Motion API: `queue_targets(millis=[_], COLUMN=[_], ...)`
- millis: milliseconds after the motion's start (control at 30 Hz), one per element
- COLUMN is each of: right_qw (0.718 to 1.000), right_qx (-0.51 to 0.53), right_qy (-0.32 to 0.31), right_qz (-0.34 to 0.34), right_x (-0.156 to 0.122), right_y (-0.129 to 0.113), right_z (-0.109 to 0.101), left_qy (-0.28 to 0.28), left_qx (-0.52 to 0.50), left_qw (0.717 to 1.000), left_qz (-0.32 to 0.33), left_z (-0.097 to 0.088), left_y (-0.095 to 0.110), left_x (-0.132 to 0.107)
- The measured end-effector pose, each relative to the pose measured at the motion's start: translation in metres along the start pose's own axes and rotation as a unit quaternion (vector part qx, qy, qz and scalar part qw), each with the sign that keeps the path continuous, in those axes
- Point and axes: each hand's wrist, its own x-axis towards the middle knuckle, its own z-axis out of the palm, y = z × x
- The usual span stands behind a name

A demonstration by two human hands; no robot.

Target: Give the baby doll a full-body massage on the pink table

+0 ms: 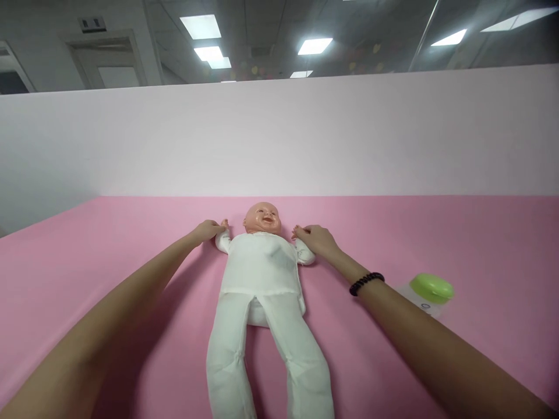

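A baby doll point(264, 267) with a hard plastic head and a white cloth body lies on its back on the pink surface point(148, 355). Its head points away from me and its legs stretch toward me, with the feet out of the frame. On the left, my left hand point(208, 231) pinches one of the doll's arms near its small hand. My right hand point(318, 238) is closed the same way on the doll's other arm, by the wrist. Both doll arms are bent upward beside the head.
Right of the doll, partly hidden behind my right forearm, lies a clear container with a green lid point(432, 287). A white wall panel point(279, 137) borders the pink surface at the back. A black coiled band point(365, 283) circles my right wrist.
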Motion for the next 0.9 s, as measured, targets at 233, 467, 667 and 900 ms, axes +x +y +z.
queue_targets(millis=[233,467,667,900], right_qw=[0.994,0.93,0.896,0.958], right_qx=[0.108,0.023,-0.032,0.255], right_qy=[0.026,-0.053,-0.185,0.066], right_qz=[-0.022,-0.364,-0.401,-0.117], right_x=[-0.014,-0.111,-0.124,-0.068], right_y=[-0.006,0.011,0.025,-0.002], right_z=[-0.023,-0.048,-0.055,-0.035], left_qy=[0.012,-0.006,-0.156,0.109], left_qx=[-0.012,0.06,0.053,-0.09], left_qw=[0.995,0.909,0.88,0.945], left_qz=[0.103,0.412,0.445,0.295], left_z=[-0.006,-0.028,-0.043,-0.012], left_y=[0.008,-0.044,-0.047,-0.021], left_x=[-0.022,-0.092,-0.106,-0.07])
